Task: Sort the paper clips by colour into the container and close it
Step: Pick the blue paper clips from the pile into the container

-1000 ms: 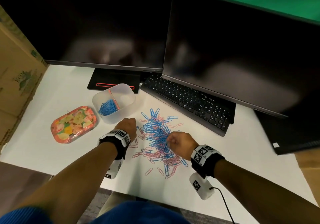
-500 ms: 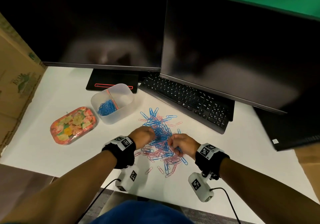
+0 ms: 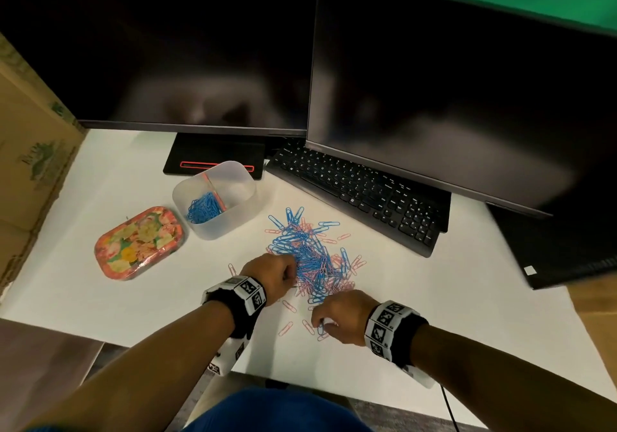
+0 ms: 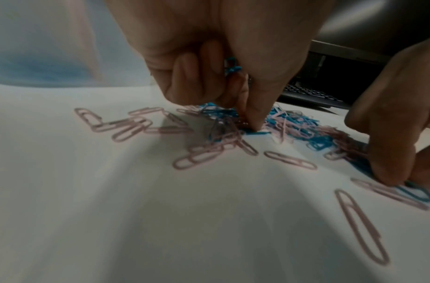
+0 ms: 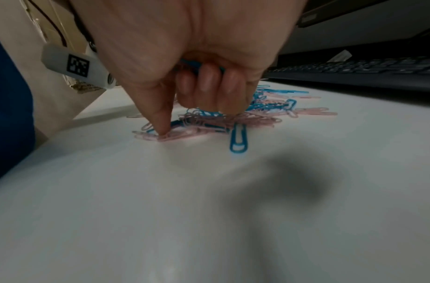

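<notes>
Both hands have dropped nearer me: my left hand (image 3: 271, 276) and right hand (image 3: 337, 319) each clutch blue clips (image 5: 199, 66) while pinching more, saving trips to the container (image 3: 213, 198).

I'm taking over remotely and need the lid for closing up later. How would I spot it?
Start at the left monitor's stand; the translucent container sits just before it. The lid lies on the white table at the container's left, apart from it: the only floral, pink-rimmed thing there.

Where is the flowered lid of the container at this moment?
In the head view, the flowered lid lies on the white table, left of the open container and near the cardboard box.
</notes>
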The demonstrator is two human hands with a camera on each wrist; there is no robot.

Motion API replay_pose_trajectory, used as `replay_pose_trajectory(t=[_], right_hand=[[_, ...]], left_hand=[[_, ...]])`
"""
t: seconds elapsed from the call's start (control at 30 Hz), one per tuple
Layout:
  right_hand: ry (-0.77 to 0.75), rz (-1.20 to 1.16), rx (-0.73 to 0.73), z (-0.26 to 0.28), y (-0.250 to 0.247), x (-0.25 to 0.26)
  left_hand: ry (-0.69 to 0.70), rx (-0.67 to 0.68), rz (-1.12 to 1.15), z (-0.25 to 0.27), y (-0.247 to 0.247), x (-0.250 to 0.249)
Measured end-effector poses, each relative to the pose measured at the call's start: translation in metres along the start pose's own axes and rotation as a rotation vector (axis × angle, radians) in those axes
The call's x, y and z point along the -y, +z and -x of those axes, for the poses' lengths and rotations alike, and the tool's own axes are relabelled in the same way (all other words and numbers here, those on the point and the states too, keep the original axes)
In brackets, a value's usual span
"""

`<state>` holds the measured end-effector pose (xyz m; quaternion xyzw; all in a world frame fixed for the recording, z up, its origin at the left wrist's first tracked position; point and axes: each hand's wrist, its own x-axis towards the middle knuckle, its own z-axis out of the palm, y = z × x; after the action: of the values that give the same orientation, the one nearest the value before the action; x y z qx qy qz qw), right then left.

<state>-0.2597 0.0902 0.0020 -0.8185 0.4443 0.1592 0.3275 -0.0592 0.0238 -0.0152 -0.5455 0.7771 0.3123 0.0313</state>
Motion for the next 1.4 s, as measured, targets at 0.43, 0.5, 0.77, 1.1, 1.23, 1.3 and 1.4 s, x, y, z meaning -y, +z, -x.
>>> replay_pose_trajectory(t=[0.43, 0.5, 0.77, 1.1, 1.23, 1.3, 1.4], right_hand=[[-0.015, 0.038, -0.134, -0.010, 0.003, 0.002], [-0.021, 0.001, -0.190, -0.008, 0.000, 0.001], [0.028, -0.073, -0.309, -0.004, -0.021, -0.003], [0.064, -0.137, -0.366, -0.011, -0.026, -0.006], [0.134, -0.264, -0.424, -0.016, -0.030, -0.009], [0.200, -0.422, -0.438, -0.022, -0.034, -0.010], [0.291, -0.649, -0.470, -0.031, -0.041, -0.010]], left_hand=[[0.052, -0.008, -0.170, 0.007, 0.004, 0.003], [0.077, 0.010, -0.234, 0.007, 0.005, 0.003], [0.133, 0.055, -0.365, 0.011, 0.006, 0.005], [0.144, 0.243, -0.578, 0.017, -0.008, -0.016], [0.095, 0.171, -0.434, 0.019, -0.011, -0.012], [0.092, 0.123, -0.309, 0.017, -0.014, -0.007], [0.131, 0.067, -0.061, 0.015, -0.019, -0.001]])
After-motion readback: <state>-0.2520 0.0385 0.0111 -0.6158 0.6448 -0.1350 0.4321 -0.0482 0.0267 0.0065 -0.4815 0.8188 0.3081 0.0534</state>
